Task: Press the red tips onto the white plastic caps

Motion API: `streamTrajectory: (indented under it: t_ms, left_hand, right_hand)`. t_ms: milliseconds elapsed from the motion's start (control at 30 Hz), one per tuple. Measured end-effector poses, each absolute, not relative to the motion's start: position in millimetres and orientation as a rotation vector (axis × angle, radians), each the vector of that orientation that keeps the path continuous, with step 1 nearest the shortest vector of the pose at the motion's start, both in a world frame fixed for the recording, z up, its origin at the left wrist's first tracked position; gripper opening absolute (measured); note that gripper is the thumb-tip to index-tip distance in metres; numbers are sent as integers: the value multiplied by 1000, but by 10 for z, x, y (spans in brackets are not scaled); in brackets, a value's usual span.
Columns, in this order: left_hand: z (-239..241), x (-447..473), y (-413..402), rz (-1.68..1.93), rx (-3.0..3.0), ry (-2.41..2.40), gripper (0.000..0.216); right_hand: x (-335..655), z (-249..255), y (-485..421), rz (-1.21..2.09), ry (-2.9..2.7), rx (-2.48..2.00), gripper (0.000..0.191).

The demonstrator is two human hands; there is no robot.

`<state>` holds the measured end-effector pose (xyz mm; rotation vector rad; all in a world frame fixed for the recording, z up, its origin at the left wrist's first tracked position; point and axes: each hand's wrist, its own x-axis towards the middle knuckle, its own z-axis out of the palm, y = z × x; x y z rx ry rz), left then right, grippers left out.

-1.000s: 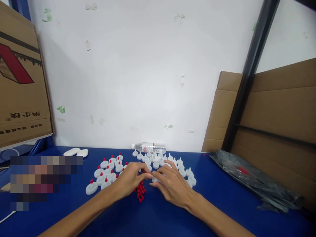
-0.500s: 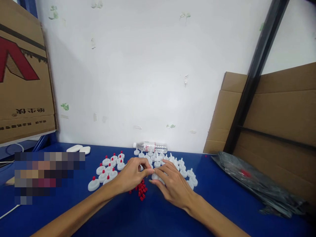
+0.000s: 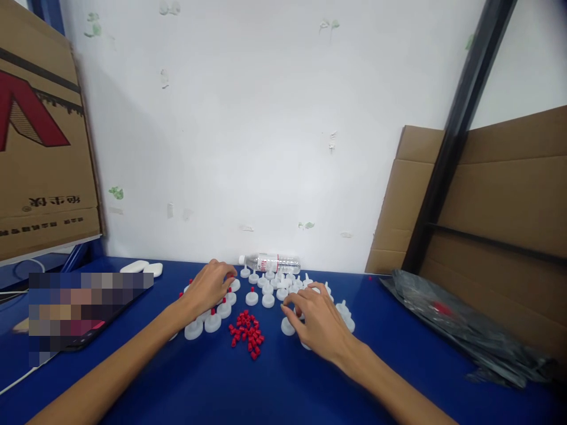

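Observation:
My left hand (image 3: 207,289) reaches over the group of white caps with red tips (image 3: 212,321) at the left. Its fingers are curled round one of these caps at the far side of the group. My right hand (image 3: 319,321) rests on the blue table (image 3: 274,383), fingers bent, fingertips pinching a plain white cap (image 3: 287,326). A small heap of loose red tips (image 3: 246,334) lies between my hands. One capped piece (image 3: 251,297) stands alone behind the heap. Several plain white caps (image 3: 283,286) sit behind my right hand.
A clear water bottle (image 3: 270,262) lies against the white wall. Cardboard boxes stand at the left (image 3: 39,147) and right (image 3: 496,195). A dark plastic bag (image 3: 460,324) lies at the right. A black post (image 3: 460,130) rises beside it. Two white oval objects (image 3: 142,267) lie far left.
My hands, joined over one cap before, have parted. The left hand moved away to the left group of red-tipped caps. The right hand stayed low over the plain caps.

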<state>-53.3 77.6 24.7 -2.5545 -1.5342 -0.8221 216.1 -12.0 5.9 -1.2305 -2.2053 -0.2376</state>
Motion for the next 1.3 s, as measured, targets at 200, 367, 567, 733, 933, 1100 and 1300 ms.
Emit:
streamTrajectory:
  t_ms: [200,367,567,733,933,1100,1300]
  left_hand:
    - [135,-450,756,-860,-2590,-1417,36]
    - [64,-306,655,-818,-2763,-1205,31]
    - [14,-267,675,-810,-2728,-1228,23]
    - [47,-339,748,-796,-2624,-1270,30]
    - [-24,-384,801,-714,-2633,-1253,36]
    - [75,-300,625,-776,-2619,-1069,31]
    - [175,-43,256,-854,-2855,-832,27]
  right_hand:
    - [2137,-10,-107,-185,-2264,-1189,17]
    - [2137,-56,-90,-165,-2305,-1172,17]
    - [2113,-19,-109,-160,-2289,-1156,17]
    - [2114,-25,-111,-152,-2291,-1155,17]
    - [2123,-70,-94,-152,-2291,-1141,16]
    - [2120,-56,-88,-145,-2271,-1133,16]
    - [2134,-35,-73,-223,-2182,-997,16]
